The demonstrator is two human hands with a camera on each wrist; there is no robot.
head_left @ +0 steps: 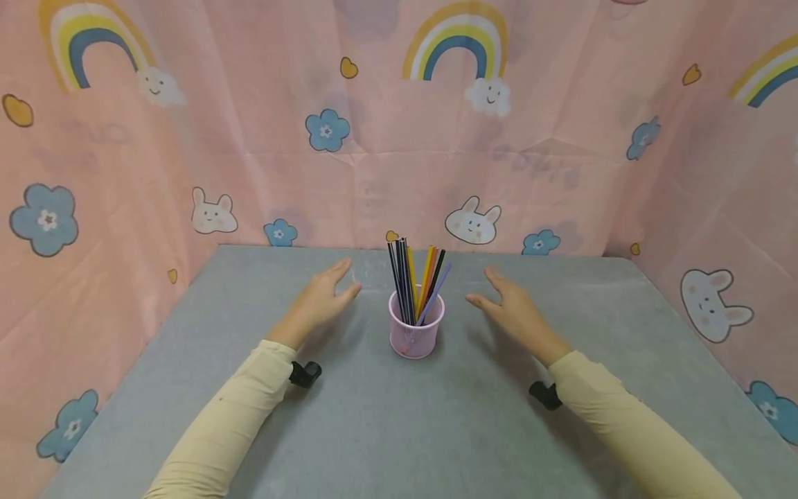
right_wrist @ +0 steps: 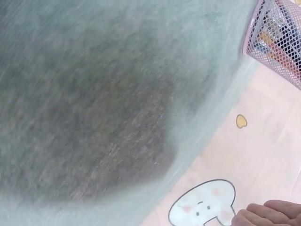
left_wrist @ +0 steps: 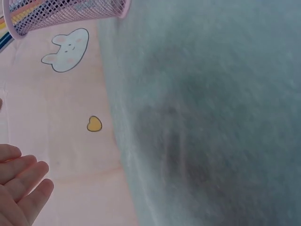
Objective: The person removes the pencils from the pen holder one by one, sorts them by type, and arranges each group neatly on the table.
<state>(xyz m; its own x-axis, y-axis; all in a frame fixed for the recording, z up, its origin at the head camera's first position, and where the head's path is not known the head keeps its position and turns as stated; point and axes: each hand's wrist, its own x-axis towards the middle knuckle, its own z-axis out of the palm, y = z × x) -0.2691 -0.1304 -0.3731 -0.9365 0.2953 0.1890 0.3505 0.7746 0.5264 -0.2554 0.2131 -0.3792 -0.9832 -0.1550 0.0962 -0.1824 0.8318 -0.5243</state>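
A pink mesh pen cup [head_left: 416, 341] stands upright on the grey table, between my two hands. Several pencils [head_left: 404, 277] lean in it, dark striped, yellow, orange and black, along with a thin purple stick [head_left: 436, 291]. My left hand [head_left: 321, 301] hovers to the left of the cup, fingers extended and thumb apart, holding nothing. On the other side my right hand [head_left: 514, 312] is held the same way, also with nothing in it. Both wrist views catch the cup's mesh wall [left_wrist: 70, 12] at an upper corner, away from the fingers.
The grey table [head_left: 374, 430] reaches back to a pink cloth backdrop [head_left: 386, 180] printed with rainbows, rabbits and flowers, which also hangs along both sides. A black wrist mount [head_left: 305, 374] sits under the left sleeve cuff, and another black mount [head_left: 545, 395] under the right.
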